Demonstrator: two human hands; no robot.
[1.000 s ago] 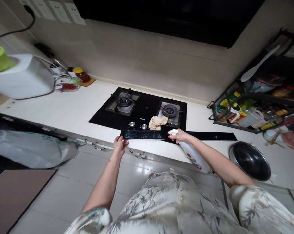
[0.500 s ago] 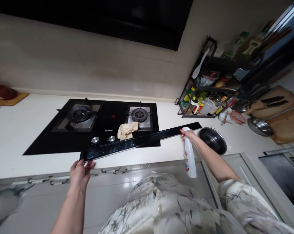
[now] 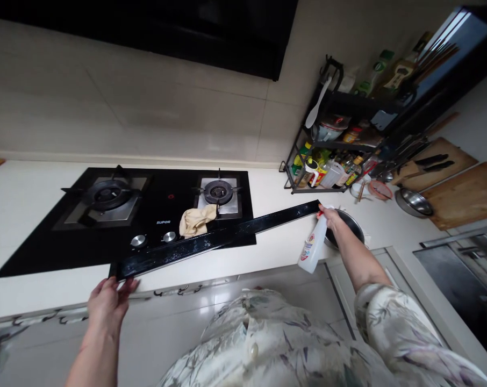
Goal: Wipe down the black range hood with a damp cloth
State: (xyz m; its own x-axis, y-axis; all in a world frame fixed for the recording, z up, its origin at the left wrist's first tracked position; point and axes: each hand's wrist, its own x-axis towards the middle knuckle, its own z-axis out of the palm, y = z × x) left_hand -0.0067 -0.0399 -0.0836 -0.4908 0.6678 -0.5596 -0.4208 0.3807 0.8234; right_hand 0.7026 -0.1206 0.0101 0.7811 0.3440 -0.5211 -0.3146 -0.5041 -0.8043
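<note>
My hands well apart: left hand (image 3: pixel 108 300) pinching black panel (image 3: pixel 211 239) at eight o'clock, right hand (image 3: pixel 330 217) gripping spray bottle (image 3: pixel 314 247) at four; touching panel's three-o'clock end? I can't tell. Panel slants over hob (image 3: pixel 66 250) front; level support seems wise, clear of cloth (image 3: pixel 196 221).

Wall (image 3: pixel 166 107): beige, faintly seamed
Floor (image 3: pixel 163 333): pale, tiled, glossy
Counter (image 3: pixel 276 244): white, along wall
Window (image 3: pixel 475 29): bluish, upper right
</note>
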